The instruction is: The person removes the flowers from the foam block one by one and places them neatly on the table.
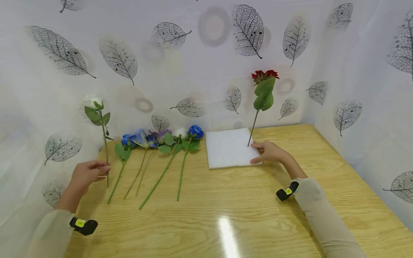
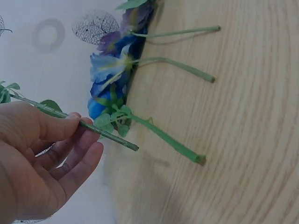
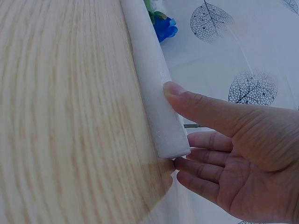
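My left hand (image 1: 87, 175) pinches the green stem of a white rose (image 1: 93, 101) between thumb and fingers. The rose is held upright, and the stem's lower end pokes out below the fingers in the left wrist view. A red flower (image 1: 265, 76) with green leaves stands in a white foam block (image 1: 227, 148), leaning slightly right. At the block's right end, my right hand (image 1: 271, 152) touches it with thumb and fingertips. In the right wrist view the thumb rests on the foam's side, while the other fingers extend loosely past its corner.
Several artificial flowers lie in a row between the left hand and the foam, including blue roses (image 1: 195, 132), a light-blue flower (image 1: 141, 138) and another white flower (image 1: 180, 133). Their stems point toward the front of the wooden table (image 1: 193, 229). A leaf-printed curtain (image 1: 193, 79) hangs behind.
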`<control>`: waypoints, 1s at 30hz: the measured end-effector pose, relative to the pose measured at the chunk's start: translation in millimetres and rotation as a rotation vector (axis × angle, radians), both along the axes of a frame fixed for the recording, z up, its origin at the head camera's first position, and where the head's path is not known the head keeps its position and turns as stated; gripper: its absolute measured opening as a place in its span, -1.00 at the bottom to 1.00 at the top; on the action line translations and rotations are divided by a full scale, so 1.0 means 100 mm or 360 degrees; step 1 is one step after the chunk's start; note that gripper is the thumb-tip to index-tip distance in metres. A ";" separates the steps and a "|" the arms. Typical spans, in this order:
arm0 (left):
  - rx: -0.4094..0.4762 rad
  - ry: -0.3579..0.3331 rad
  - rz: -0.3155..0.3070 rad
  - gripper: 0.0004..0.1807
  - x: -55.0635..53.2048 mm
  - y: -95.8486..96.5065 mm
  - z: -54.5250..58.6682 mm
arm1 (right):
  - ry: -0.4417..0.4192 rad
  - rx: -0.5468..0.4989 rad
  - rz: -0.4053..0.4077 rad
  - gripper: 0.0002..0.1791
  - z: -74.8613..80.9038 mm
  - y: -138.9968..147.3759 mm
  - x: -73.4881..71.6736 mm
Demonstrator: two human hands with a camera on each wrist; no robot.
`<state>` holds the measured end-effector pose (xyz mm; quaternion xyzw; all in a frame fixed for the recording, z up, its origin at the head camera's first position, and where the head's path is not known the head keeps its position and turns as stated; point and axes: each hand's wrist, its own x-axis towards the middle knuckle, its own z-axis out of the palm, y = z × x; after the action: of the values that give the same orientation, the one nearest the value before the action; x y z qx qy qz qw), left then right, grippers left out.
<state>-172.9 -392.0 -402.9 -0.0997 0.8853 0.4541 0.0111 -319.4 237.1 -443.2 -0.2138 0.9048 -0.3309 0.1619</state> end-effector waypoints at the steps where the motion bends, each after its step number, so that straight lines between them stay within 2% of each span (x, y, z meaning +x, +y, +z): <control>1: -0.0002 -0.0028 0.0011 -0.45 0.01 -0.01 0.00 | 0.0000 -0.0003 -0.0002 0.00 0.00 0.00 0.00; 7: 0.0042 -0.0182 0.0079 -0.42 0.04 -0.09 -0.04 | -0.0013 -0.0022 -0.0006 0.01 -0.02 0.02 -0.01; 14: 0.0002 -0.0260 0.0159 -0.44 0.06 -0.10 -0.12 | 0.0002 -0.0027 0.0001 0.01 -0.04 0.04 -0.04; 21: -0.0025 -0.0343 0.0172 -0.45 0.07 -0.08 -0.16 | 0.0003 -0.0015 -0.0002 0.01 -0.04 0.03 -0.02; 30: -0.0036 -0.0414 0.0154 -0.48 0.11 -0.04 -0.14 | 0.0019 -0.0003 0.0002 0.01 -0.04 0.03 -0.02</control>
<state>-162.2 -396.4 -416.5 -0.2004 0.8755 0.4274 0.1029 -321.2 239.7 -446.9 -0.2164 0.9053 -0.3303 0.1564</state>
